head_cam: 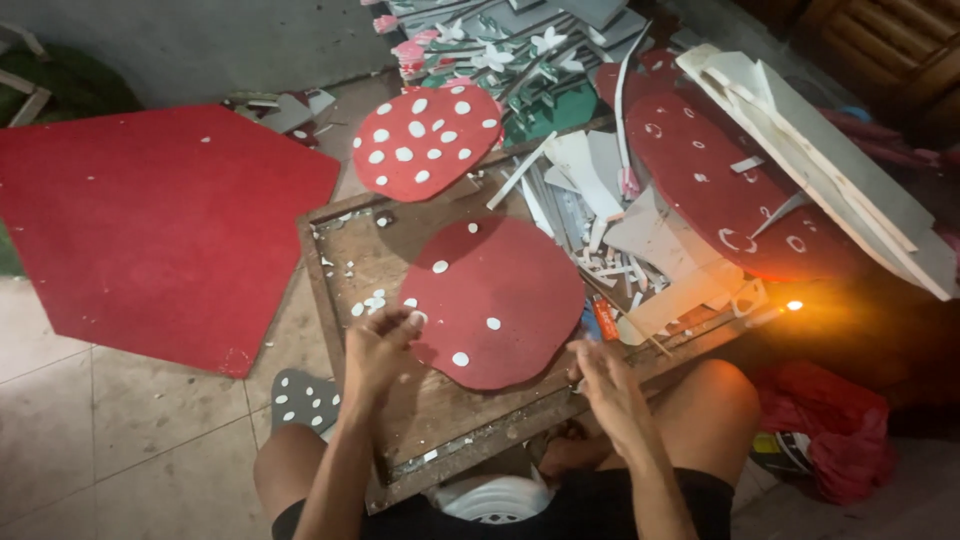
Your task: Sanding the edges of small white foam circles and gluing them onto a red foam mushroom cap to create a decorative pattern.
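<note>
Red mushroom-cap cutout (497,300) lying flat at centre of wooden board (420,400), carrying only five white dots (460,358), spread thinly; most of its face bare. Left hand (378,350) at 9 o'clock of the cutout, fingertips pinched together on one small white dot at the cutout's edge. Right hand (612,385) at 5 o'clock, fingers loosely together near the rim; contents, if any, not discernible. Loose white dots (372,303) heaped on the board at 10 o'clock of the cutout. Finished spotted cap (425,140) at 12 o'clock, densely covered. Judged progress: early stage, majority of dots not yet applied.
</note>
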